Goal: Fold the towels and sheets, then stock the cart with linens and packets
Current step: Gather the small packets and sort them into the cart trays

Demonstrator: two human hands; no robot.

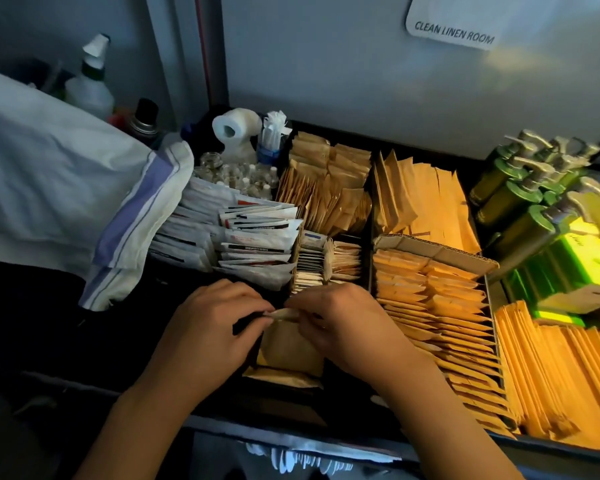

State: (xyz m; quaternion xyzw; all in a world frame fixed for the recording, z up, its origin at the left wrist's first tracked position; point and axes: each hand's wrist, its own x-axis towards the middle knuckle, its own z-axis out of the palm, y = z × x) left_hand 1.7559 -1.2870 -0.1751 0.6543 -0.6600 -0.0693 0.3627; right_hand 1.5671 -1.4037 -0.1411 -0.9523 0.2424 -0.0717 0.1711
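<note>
**Over the cart tray: both hands on one tan packet**

At six o'clock, nearest the camera, two bare forearms reach into the black cart tray (222, 415). Left hand (208, 327) and right hand (340, 323) meet at the tray's near-centre compartment, fingers curled, fingertips pinching between them a small tan paper packet (284, 313). The packet is held just above a loose stack of similar tan packets (288, 348) lying in that compartment.

At three to five o'clock, rows of orange-tan paper packets (440, 317) stand on edge in a corrugated cardboard divider (440, 252), with more in the far-right section.

At twelve o'clock beyond the hands, small sachets (312, 265) fill a narrow slot; at eleven o'clock sit white sachets with red and black print (257, 237).

At ten o'clock, a folded white cloth with blue stripes (132, 223) hangs over the tray's left edge.

At two o'clock, green pump bottles with silver heads (513, 199) are grouped together.

Farther back stand a white paper roll (234, 128), small clear vials (236, 176) and a white sign reading "CLEAN LINEN ROOM" (454, 32).
</note>
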